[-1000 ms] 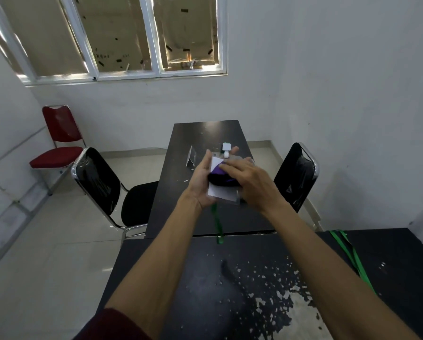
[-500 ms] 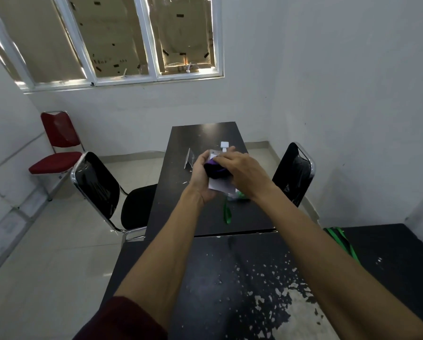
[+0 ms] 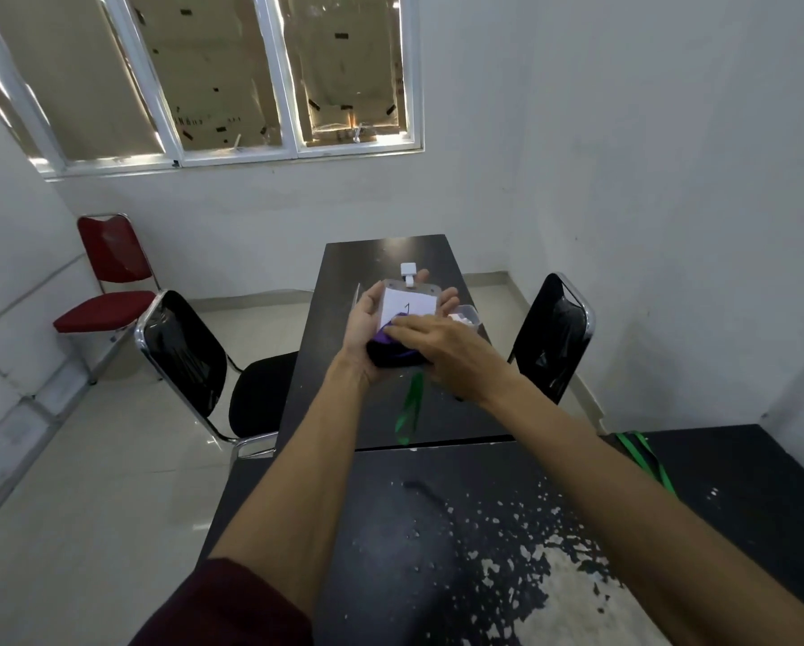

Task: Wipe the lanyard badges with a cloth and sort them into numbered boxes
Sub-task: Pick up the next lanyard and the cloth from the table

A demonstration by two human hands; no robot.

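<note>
Head view: the wiping step is in hand. The left hand (image 3: 367,328) lies palm up under the lanyard badge (image 3: 412,300), held in the air above the far bench (image 3: 391,254), its fingers (image 3: 449,296) curled round the badge's far edge. The right hand (image 3: 442,340) lies flat, fingers straight, pressing a dark purple cloth (image 3: 393,354) onto the badge's near end.

The badge lies face up, its long axis running away from the person. Its white clip (image 3: 408,269) points at the far wall, and the green strap (image 3: 409,407) hangs below the hands.

The card seems to read 1. The next move likely calls for finishing the rubbing, then finding the matching box; a small clear box (image 3: 469,313) sits just beyond the right hand, its number unreadable.
</note>
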